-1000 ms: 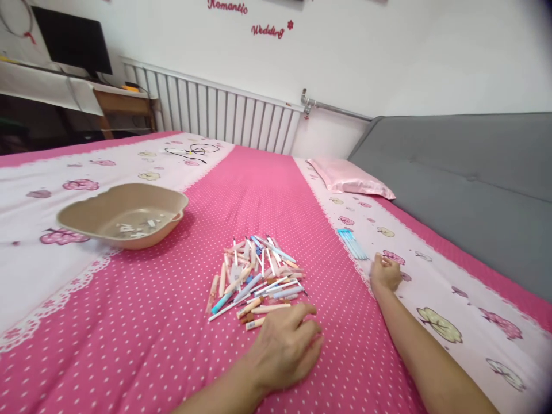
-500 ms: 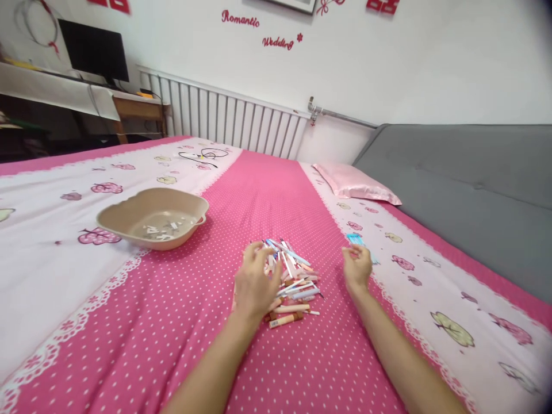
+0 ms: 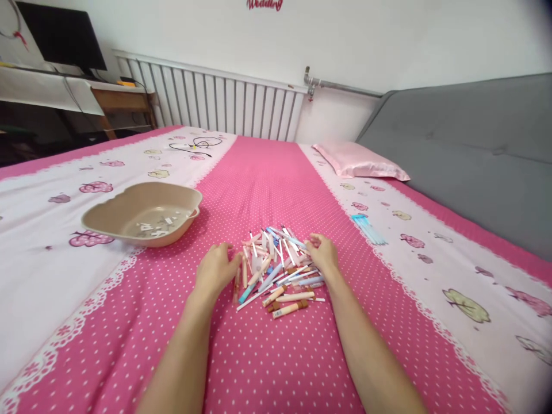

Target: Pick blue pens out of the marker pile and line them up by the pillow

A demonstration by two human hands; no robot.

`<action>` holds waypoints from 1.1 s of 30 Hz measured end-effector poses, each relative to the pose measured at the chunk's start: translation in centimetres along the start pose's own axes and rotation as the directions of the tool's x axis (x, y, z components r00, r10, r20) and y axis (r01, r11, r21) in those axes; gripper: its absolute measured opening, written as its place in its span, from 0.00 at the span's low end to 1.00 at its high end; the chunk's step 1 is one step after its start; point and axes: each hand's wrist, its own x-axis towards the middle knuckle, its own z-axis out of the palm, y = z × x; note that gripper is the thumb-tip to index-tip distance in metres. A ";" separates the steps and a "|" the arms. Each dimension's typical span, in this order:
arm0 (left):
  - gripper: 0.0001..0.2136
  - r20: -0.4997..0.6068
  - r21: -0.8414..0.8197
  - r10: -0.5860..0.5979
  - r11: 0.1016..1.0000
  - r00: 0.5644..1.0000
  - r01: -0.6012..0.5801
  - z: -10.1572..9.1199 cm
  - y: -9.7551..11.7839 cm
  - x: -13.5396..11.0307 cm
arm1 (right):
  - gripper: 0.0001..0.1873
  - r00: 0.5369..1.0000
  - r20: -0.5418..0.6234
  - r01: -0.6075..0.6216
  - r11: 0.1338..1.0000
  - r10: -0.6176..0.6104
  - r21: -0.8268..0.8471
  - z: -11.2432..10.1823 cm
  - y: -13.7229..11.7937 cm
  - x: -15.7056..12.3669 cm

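Note:
On the pink dotted bedcover lies a loose heap of pen parts [image 3: 276, 267]: pen barrels, caps and thin white refills in pink, cream, brown and blue. My left hand [image 3: 215, 267] is at the heap's left edge, its fingers apart and slightly curved, with nothing seen in it. At the heap's upper right is my right hand [image 3: 323, 253], fingers loosely bent and apart. Its fingertips meet the end of a pale blue pen barrel [image 3: 291, 237]; whether they touch it I cannot tell. A row of light blue pens [image 3: 370, 230] lies side by side farther right.
A beige basin [image 3: 172, 198] with small white pieces inside stands on the bed at left. A black cable [image 3: 202, 144] and a pink pillow [image 3: 360, 161] lie farther back. The grey padded headboard [image 3: 466, 149] rises at right, with a white radiator [image 3: 207, 98] behind the bed.
My left hand has moved left off the heap, uncovering more pen parts. My right hand has gone left from beside the row of blue pens to the heap's edge. The view has tilted down.

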 end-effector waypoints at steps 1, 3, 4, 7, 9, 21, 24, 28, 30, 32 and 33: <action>0.20 0.029 0.009 0.006 1.000 1.000 -0.006 0.0 0.3 -0.1 | 0.20 1.000 0.031 0.003 1.000 -0.002 -0.016 -0.2 0.2 0.0; 0.19 0.061 0.016 0.005 1.000 0.998 -0.006 0.1 0.9 -0.3 | 0.17 0.996 0.092 0.016 0.998 -0.011 -0.059 -0.7 0.2 0.1; 0.18 0.071 0.015 0.008 1.000 0.997 -0.009 0.1 1.2 -0.4 | 0.15 0.992 0.124 0.026 0.996 -0.016 -0.084 -0.9 0.0 0.0; 0.17 0.104 -0.047 0.045 0.998 0.994 -0.040 0.2 2.2 -0.7 | 0.10 0.980 0.199 0.056 0.987 -0.026 -0.150 -1.3 -0.8 -0.5; 0.16 0.107 -0.120 0.085 0.990 0.991 -0.072 0.5 2.7 -0.9 | 0.11 0.975 0.217 0.079 0.978 -0.036 -0.192 -1.7 -1.3 -0.8; 0.15 -0.188 -0.459 0.086 0.873 0.978 -0.165 0.9 3.1 -0.9 | 0.13 0.944 0.123 0.260 0.920 -0.306 0.293 -4.6 -4.1 -1.9; 0.16 -0.249 -0.546 0.150 0.794 0.957 -0.267 0.5 3.9 -1.4 | 0.14 0.911 0.172 0.227 0.804 -0.375 0.550 -3.8 -6.5 -3.9; 0.16 -0.235 -0.666 0.239 0.667 0.942 -0.335 0.9 4.6 -1.8 | 0.09 0.850 0.230 0.234 0.731 -0.474 0.641 -2.1 -8.7 -6.6; 0.16 -0.217 -0.727 0.236 0.609 0.947 -0.318 1.1 4.7 -1.9 | 0.08 0.825 0.226 0.268 0.711 -0.518 0.651 -1.6 -9.1 -7.2; 0.13 -0.222 -0.770 0.208 0.562 0.953 -0.302 1.2 4.8 -1.8 | 0.07 0.811 0.211 0.305 0.702 -0.546 0.644 -1.4 -9.0 -7.2; 0.12 -0.238 -0.789 0.182 0.537 0.954 -0.299 1.1 4.8 -1.8 | 0.07 0.809 0.205 0.323 0.708 -0.551 0.629 -1.6 -8.8 -7.0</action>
